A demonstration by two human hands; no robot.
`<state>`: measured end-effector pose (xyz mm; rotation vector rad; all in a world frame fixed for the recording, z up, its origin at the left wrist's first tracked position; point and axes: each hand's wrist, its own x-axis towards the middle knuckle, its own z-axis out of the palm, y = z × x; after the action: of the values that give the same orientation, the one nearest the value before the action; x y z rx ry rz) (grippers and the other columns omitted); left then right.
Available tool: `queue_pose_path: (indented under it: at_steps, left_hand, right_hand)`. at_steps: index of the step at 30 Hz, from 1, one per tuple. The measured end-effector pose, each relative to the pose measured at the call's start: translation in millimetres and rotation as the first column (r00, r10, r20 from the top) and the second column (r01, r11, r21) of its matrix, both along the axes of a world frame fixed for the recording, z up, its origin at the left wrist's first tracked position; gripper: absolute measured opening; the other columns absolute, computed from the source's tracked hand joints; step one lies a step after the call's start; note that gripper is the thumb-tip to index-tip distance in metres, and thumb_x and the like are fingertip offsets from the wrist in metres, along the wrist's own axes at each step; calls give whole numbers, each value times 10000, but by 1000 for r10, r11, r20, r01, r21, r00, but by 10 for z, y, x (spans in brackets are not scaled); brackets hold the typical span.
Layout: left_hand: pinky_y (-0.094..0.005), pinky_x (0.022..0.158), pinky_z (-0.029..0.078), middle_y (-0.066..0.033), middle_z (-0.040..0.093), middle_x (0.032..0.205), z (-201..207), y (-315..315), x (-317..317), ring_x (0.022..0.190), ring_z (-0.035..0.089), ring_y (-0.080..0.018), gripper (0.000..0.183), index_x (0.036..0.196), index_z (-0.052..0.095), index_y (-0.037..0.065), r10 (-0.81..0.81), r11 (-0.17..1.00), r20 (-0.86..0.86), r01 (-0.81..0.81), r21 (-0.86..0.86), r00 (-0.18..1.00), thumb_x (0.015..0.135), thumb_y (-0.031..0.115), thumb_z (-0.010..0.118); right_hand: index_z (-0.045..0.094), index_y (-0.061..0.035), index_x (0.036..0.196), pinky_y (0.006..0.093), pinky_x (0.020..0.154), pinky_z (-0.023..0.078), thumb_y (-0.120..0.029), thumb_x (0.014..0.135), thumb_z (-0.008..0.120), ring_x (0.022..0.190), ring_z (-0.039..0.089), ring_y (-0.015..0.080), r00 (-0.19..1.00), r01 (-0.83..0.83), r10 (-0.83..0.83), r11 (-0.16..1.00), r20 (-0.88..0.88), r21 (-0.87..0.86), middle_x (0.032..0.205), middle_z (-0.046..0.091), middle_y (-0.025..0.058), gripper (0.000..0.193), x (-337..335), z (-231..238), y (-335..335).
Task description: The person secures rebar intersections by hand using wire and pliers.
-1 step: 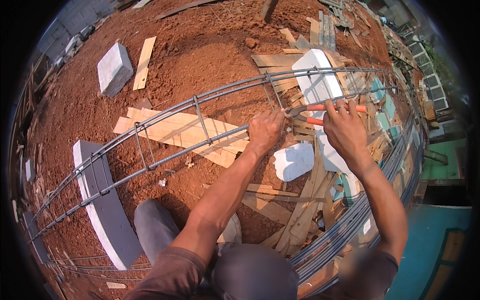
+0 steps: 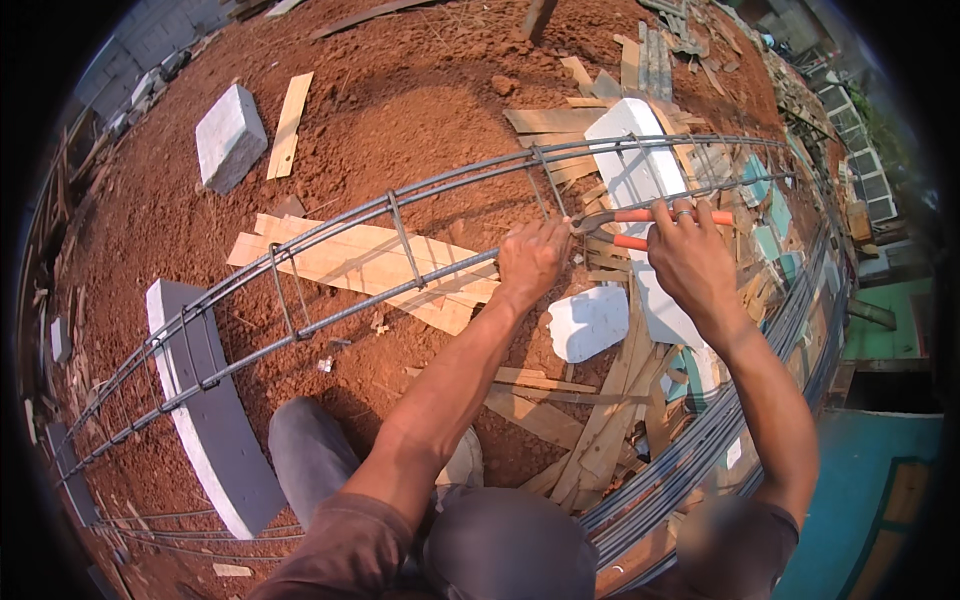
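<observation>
A long cage of steel reinforcing bars with stirrups [image 2: 404,238] runs across in front of me, from the lower left to the upper right. My left hand [image 2: 533,262] is closed around the near bar [image 2: 455,267] beside one stirrup. In my right hand [image 2: 692,265] is a pair of pincers with orange handles [image 2: 632,215]. Their dark jaws meet the bar right by my left fingertips. Whether the jaws grip a tie wire there is too small to see.
White blocks prop the cage at left [image 2: 212,410] and right [image 2: 640,165]. Wooden boards [image 2: 360,265] lie on the red soil beneath it. A bundle of loose bars [image 2: 690,450] stretches along my right side. A white block [image 2: 230,138] sits beyond the cage.
</observation>
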<state>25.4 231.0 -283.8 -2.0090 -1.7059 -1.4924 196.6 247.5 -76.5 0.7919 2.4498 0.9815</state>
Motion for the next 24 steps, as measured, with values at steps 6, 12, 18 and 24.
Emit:
queue_pose_path:
  at_steps: [6, 12, 18, 24]
  left_hand:
    - [-400, 602, 518, -78, 729, 880, -4, 1, -49, 745, 689, -255, 189, 1014, 715, 54, -9, 999, 20, 8, 45, 1000, 838, 111, 749]
    - [-461, 634, 523, -134, 686, 816, 111, 7, 4, 778, 677, -341, 149, 925, 664, 53, -19, 991, 187, 44, -127, 982, 848, 157, 737]
    - [-496, 674, 541, -181, 688, 841, 97, -32, -78, 805, 689, -379, 66, 870, 641, 40, -35, 970, 169, 74, -230, 985, 856, 105, 638]
    - [-528, 703, 557, -209, 711, 926, 213, -19, -107, 841, 702, -402, 177, 953, 693, 31, -72, 918, 191, 140, -371, 979, 852, 39, 547]
  right_hand:
    - [720, 11, 823, 429, 686, 545, -116, 823, 650, 726, 718, 234, 923, 362, -374, 773, 88, -521, 776, 703, 117, 145, -110, 184, 422]
    - [674, 101, 850, 371, 698, 582, -71, 772, 741, 613, 718, 209, 635, 609, -674, 136, 377, -782, 792, 740, 167, 200, -367, 529, 525]
    - [591, 81, 1076, 440, 656, 566, -71, 757, 732, 731, 735, 290, 882, 463, -399, 641, 249, -613, 826, 710, 168, 381, -402, 509, 321]
    - [588, 33, 1145, 475, 685, 525, -91, 793, 611, 743, 678, 334, 951, -304, 304, 953, 64, -5, 955, 644, 128, 374, -198, 285, 169]
